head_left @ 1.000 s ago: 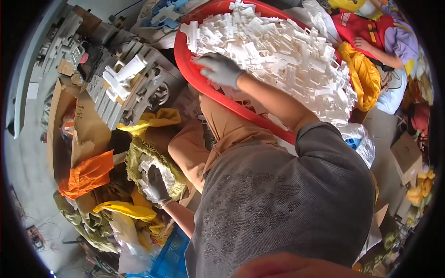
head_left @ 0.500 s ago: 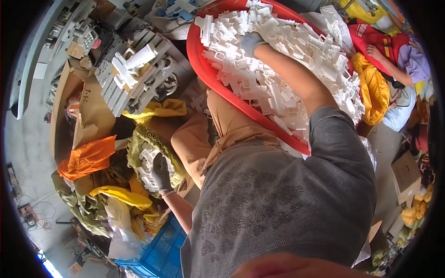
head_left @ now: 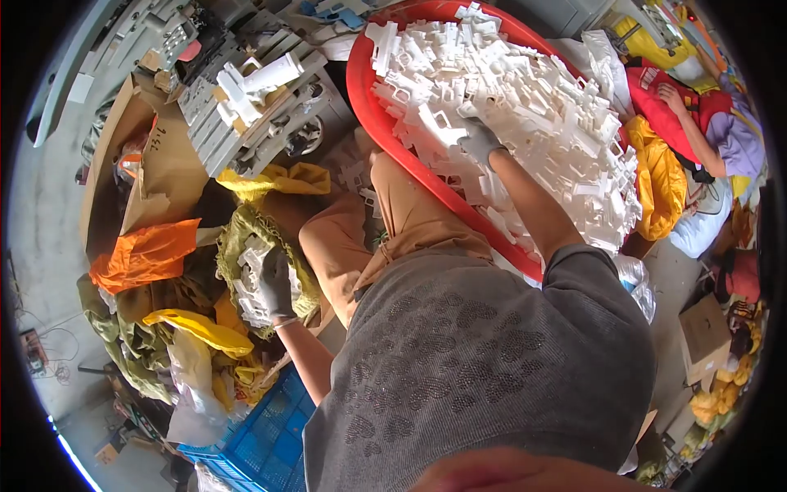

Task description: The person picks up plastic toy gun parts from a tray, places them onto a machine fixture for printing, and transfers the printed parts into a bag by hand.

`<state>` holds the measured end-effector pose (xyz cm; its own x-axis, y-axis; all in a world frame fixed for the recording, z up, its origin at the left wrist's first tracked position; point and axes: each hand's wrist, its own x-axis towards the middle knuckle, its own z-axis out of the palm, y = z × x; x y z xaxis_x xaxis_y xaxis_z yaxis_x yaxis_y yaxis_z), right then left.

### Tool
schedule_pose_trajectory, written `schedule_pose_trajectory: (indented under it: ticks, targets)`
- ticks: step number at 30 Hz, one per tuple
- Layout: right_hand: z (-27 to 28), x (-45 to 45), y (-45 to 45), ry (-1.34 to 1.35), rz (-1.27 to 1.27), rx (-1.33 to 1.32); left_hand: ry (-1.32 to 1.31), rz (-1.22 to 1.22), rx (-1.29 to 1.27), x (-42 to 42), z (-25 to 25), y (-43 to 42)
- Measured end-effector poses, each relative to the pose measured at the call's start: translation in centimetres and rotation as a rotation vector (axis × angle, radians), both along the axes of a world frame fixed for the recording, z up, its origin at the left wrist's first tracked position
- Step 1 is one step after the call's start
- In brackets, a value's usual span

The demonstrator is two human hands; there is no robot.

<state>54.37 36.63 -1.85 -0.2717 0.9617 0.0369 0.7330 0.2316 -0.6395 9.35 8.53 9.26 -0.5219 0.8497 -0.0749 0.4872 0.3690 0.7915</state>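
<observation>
I read the right grip (head_left: 484, 143) at 1 o'clock as closed on a white part (head_left: 440, 126) over the red tub (head_left: 361, 86); exact contact is unclear. At 8 o'clock, the left grip (head_left: 276, 283) covers white pieces (head_left: 252, 283) in an olive sack (head_left: 306, 300); I cannot determine its closure.

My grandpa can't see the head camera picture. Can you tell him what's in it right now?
A person's gloved right hand holds a white piece over a red tub heaped with similar pieces. The gloved left hand rests on white parts in an open green sack. A blue crate is lower left.
</observation>
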Motion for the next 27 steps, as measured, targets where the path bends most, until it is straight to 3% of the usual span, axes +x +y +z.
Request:
schedule_pose_trajectory:
  ticks: [4,8,10,13,15,16,18,22,25,27]
  targets:
    - [2.3,0.0,-1.9,-0.235,0.046,-0.011,-0.028,-0.007,0.032,-0.4,0.5,0.6]
    - [3.9,0.1,-2.6,-0.249,0.11,-0.03,0.047,0.008,-0.037,0.7,3.8,1.5]
    - [4.5,0.3,-2.6,-0.239,0.135,-0.039,0.04,0.066,0.055,0.2,4.4,2.4]
    - [4.3,1.0,-1.7,-0.121,0.098,0.111,0.295,-0.005,0.263,0.1,8.7,5.0]
    - [4.1,1.2,-1.2,0.293,-0.073,-0.192,0.389,0.004,0.388,-0.2,10.8,7.2]
    - [4.7,0.9,-1.3,0.294,-0.063,-0.186,0.393,0.014,0.393,-0.2,12.1,8.3]
    - [5.9,0.6,-1.6,0.785,-0.138,-0.456,0.483,-0.009,0.446,0.3,14.9,10.7]
    - [9.9,-0.7,-2.8,0.876,-0.092,-0.397,0.612,-0.133,0.489,0.8,17.5,15.7]
    - [11.6,-1.1,-3.2,0.965,-0.089,-0.458,0.425,-0.239,0.445,0.9,18.2,19.0]
    - [11.8,-1.1,-3.1,1.008,-0.075,-0.48,0.571,-0.284,0.285,0.5,18.1,20.8]
